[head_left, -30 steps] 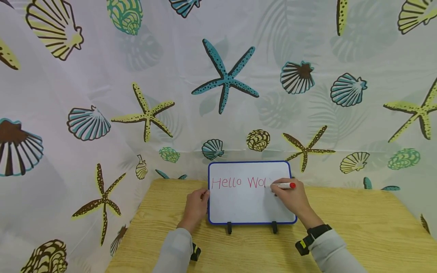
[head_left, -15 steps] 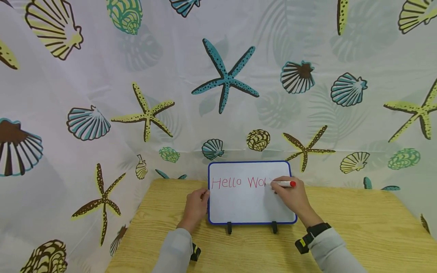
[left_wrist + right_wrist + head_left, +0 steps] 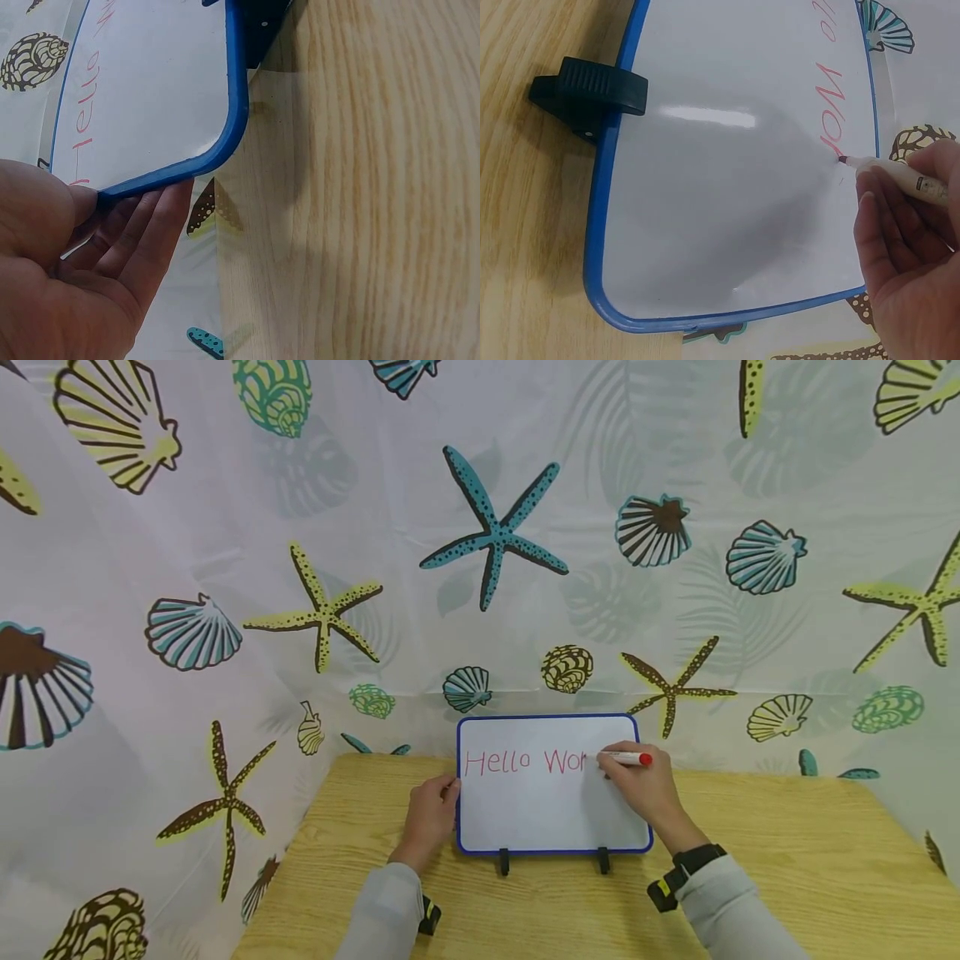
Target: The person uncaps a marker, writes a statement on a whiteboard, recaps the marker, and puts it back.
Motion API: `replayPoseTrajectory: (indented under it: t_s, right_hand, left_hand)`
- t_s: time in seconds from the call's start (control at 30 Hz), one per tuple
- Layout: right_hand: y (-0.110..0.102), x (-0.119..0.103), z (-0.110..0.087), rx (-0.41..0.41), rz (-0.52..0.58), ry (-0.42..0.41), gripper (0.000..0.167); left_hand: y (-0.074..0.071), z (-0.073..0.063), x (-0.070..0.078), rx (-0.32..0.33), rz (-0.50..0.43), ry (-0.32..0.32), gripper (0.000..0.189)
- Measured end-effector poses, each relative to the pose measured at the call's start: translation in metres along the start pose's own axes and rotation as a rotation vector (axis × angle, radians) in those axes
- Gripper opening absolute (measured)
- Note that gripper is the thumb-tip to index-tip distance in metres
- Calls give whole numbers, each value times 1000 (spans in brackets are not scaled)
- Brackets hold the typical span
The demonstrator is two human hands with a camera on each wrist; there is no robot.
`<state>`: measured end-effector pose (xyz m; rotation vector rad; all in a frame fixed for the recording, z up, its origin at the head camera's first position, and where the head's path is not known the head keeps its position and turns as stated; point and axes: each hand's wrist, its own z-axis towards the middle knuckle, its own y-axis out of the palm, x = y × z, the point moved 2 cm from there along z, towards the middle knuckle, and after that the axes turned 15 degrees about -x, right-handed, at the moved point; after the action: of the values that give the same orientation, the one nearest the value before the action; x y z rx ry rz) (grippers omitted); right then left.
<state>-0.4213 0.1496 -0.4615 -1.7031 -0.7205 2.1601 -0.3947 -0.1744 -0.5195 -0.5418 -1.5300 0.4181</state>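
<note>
A blue-framed whiteboard (image 3: 547,818) stands propped on the table, with "Hello Wor" in red handwriting (image 3: 525,762) along its upper part. My right hand (image 3: 642,785) pinches a white marker (image 3: 624,757) with a red end, held roughly level. In the right wrist view the marker's dark tip (image 3: 843,159) meets the board at the end of the "r". My left hand (image 3: 429,817) grips the board's left edge; in the left wrist view the thumb (image 3: 45,202) is at the front and the fingers (image 3: 154,244) reach behind the frame.
Two black stand clips (image 3: 504,861) hold the board's lower edge. The wood-grain table (image 3: 787,843) extends to both sides and in front. Behind it hangs a white curtain (image 3: 525,635) printed with shells and starfish.
My right hand and the marker have shifted slightly up and to the right. The last letter stroke has become an "r". My left hand has stayed put on the board's edge.
</note>
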Motion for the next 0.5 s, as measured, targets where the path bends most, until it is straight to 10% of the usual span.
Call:
replayPoseTrajectory:
  t_s: [0.5]
  right_hand:
    - [-5,2,-3,14,-22,13,19]
  left_hand:
    - [0,-1,1,8,-4,-6,26]
